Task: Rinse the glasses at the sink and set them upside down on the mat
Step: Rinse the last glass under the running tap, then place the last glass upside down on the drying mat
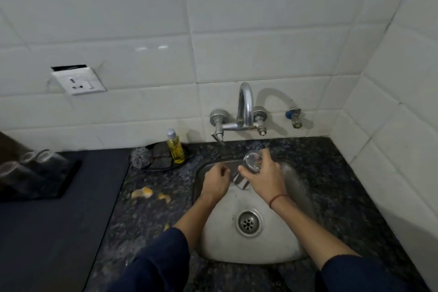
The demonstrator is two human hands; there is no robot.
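Over sink (294, 187), right hand (263, 178) grips glass (251, 163).

Yellow soap bottle (175, 149), steel scrubber (139, 157), wall socket (79, 83), peel scraps (142, 192)

What we cannot make out at the sink

We see the glass (248, 168) only in part, since the fingers of the right hand (263, 176) cover its far side. We cannot tell whether water runs from the tap (245, 106). The glasses on the mat (35, 173) at far left are blurred and dim, and the mat is cut off by the edge. Both sleeves (154, 268) run out of the bottom
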